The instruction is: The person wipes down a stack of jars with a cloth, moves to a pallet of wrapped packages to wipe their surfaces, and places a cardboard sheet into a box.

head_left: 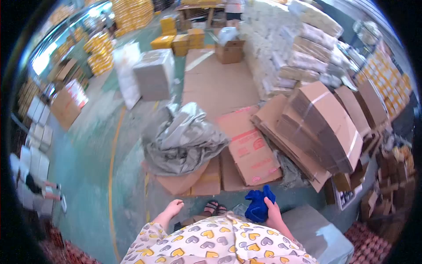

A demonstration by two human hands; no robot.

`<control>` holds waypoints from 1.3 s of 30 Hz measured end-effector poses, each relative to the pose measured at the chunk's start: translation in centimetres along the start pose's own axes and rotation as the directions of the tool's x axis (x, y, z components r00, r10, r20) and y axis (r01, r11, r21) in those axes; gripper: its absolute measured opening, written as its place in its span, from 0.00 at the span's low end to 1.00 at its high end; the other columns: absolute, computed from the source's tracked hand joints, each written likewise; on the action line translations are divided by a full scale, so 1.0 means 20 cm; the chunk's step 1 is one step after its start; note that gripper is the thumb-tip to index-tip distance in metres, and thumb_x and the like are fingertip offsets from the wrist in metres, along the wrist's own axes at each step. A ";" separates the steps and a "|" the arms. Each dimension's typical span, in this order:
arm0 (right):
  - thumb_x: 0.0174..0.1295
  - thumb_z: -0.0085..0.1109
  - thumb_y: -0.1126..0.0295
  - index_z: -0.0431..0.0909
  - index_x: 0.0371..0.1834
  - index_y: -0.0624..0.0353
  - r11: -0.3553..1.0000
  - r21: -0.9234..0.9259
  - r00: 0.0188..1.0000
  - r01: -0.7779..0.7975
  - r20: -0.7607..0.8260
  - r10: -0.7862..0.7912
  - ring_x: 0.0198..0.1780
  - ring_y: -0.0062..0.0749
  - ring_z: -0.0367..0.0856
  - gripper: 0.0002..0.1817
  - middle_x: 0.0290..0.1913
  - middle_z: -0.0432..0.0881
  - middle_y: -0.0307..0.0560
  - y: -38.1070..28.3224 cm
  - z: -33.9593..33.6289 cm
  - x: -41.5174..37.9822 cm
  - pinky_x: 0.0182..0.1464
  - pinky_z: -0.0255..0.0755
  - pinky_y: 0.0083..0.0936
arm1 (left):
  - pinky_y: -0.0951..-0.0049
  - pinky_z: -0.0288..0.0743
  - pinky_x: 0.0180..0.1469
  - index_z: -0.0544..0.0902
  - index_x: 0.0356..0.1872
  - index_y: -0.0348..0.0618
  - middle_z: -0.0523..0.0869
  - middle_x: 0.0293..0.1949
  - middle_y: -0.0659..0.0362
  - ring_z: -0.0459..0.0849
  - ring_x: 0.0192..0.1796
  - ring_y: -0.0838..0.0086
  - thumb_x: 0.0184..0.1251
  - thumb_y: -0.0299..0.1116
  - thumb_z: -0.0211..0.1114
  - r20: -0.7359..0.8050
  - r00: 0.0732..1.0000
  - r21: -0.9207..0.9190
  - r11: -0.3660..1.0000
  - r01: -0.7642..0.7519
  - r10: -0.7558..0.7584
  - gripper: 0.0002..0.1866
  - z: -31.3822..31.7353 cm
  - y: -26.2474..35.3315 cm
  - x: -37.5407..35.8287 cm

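Blue cloth (pixel 258 205), crumpled, is held in my right hand (pixel 271 208), low and right of centre, in front of my body. My left hand (pixel 175 207) hangs over the floor with its fingers curled together; nothing shows in it. Beyond the hands, a grey plastic sheet (pixel 187 141) lies in a heap on flattened cardboard. A flat brown carton with red print (pixel 250 149) lies to its right. My sandalled feet (pixel 212 207) show between the hands.
Bundled cardboard (pixel 325 123) leans at the right, before tall stacks of white packages (pixel 272 48). A large grey-white box (pixel 154 75) stands behind the sheet. Grey padded surface (pixel 307 224) sits near my right side. A person's legs (pixel 44 189) show at far left, another person (pixel 234 13) at the back.
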State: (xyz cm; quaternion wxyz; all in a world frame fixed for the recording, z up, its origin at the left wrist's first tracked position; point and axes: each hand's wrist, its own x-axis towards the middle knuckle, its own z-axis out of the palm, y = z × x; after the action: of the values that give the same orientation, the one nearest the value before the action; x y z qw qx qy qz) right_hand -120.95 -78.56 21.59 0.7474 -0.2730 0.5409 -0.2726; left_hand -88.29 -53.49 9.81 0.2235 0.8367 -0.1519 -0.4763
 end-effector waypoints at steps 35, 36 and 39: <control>0.51 0.66 0.66 0.69 0.54 0.63 0.422 -0.731 0.648 0.537 0.677 0.348 0.45 0.25 0.77 0.27 0.45 0.79 0.45 1.33 2.70 -0.32 0.50 0.70 0.26 | 0.74 0.69 0.27 0.76 0.39 0.41 0.77 0.27 0.61 0.75 0.28 0.74 0.63 0.36 0.53 -0.222 0.709 -0.920 0.384 0.074 -0.669 0.11 -0.97 -2.49 -0.84; 0.51 0.66 0.66 0.69 0.53 0.63 0.488 -0.742 0.666 0.460 0.652 0.363 0.45 0.26 0.77 0.27 0.45 0.79 0.45 1.33 2.75 -0.31 0.50 0.70 0.26 | 0.74 0.69 0.27 0.77 0.39 0.41 0.77 0.27 0.60 0.76 0.28 0.73 0.63 0.36 0.53 -0.206 0.710 -0.921 0.379 0.092 -0.673 0.11 -0.99 -2.51 -0.82; 0.49 0.66 0.63 0.71 0.49 0.66 0.551 -0.712 0.667 0.435 0.666 0.334 0.46 0.30 0.78 0.26 0.44 0.80 0.48 1.34 2.92 -0.21 0.51 0.70 0.26 | 0.72 0.69 0.27 0.77 0.38 0.41 0.77 0.26 0.59 0.76 0.28 0.72 0.62 0.36 0.53 -0.179 0.744 -0.898 0.417 0.144 -0.643 0.11 -1.19 -2.51 -0.62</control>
State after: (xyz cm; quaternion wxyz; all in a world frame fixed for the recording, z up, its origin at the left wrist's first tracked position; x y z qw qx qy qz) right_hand -63.25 -50.08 21.03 0.6660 -0.6947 0.2386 0.1295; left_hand -71.79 0.65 3.40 0.5037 0.7233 0.3711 -0.2922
